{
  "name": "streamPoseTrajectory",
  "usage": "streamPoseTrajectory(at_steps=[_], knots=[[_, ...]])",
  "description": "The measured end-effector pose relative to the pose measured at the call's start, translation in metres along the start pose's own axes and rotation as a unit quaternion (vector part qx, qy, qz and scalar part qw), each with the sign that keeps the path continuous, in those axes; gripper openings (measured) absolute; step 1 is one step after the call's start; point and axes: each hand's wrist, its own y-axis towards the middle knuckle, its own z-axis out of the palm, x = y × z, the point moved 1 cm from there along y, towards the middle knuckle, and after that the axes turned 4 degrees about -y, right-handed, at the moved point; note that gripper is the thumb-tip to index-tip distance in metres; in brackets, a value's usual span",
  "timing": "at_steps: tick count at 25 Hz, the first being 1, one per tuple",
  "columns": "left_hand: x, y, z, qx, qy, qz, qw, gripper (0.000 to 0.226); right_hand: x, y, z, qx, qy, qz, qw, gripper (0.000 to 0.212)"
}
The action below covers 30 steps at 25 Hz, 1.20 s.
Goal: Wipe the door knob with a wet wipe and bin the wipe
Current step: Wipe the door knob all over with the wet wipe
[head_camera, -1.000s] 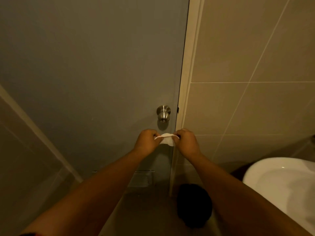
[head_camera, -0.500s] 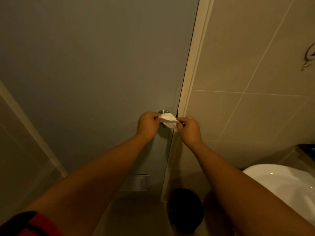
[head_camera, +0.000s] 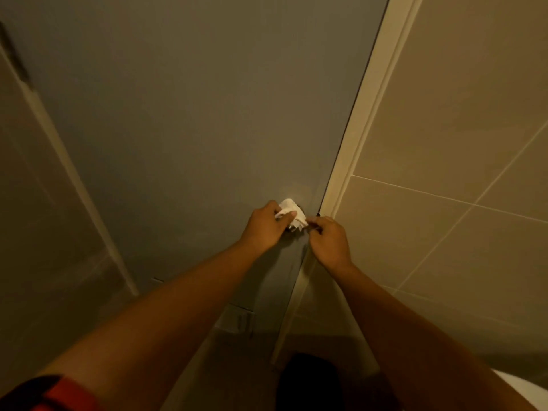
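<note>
Here the white wet wipe (head_camera: 292, 213) drapes over the door knob, hiding it, on the grey door (head_camera: 192, 114). Left hand (head_camera: 267, 228) at nine o'clock clamps it; right hand (head_camera: 329, 241) at four o'clock pinches its corner.

Wet wipe (head_camera: 292, 212): white, crumpled, draped over the door knob (head_camera: 300, 207) on the grey door, near its latch edge. Knob almost fully covered, only a dark sliver shows at the wipe's right. Bin (head_camera: 308, 381): dark, on the floor below, well apart from the wipe.
</note>
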Motion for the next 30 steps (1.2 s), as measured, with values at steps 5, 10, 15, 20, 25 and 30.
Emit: streamPoseTrajectory(at_steps=[5, 10, 15, 20, 25, 30], knots=[[-0.007, 0.000, 0.019, 0.005, -0.025, -0.017, 1.000, 0.027, -0.018, 0.012, -0.011, -0.010, 0.031, -0.008, 0.999, 0.027], [0.007, -0.003, 0.038, 0.041, 0.133, 0.061, 0.988, 0.049, -0.036, 0.012, -0.016, 0.016, 0.029, -0.020, 0.999, 0.027], [-0.008, -0.005, 0.035, 0.047, -0.409, -0.191, 0.891, 0.037, -0.047, 0.012, -0.025, 0.018, 0.041, -0.025, 0.999, 0.031], [-0.011, -0.014, 0.039, 0.027, -0.512, -0.219, 0.830, 0.036, -0.048, 0.010, -0.031, 0.033, 0.037, -0.037, 0.998, 0.034], [-0.010, 0.000, 0.029, 0.026, 0.011, -0.038, 0.999, 0.039, -0.046, 0.010, -0.030, 0.039, 0.020, -0.039, 0.998, 0.033], [-0.005, -0.006, 0.024, 0.062, 0.189, 0.050, 0.979, 0.044, -0.035, 0.007, -0.029, 0.026, 0.019, -0.043, 0.999, 0.033]])
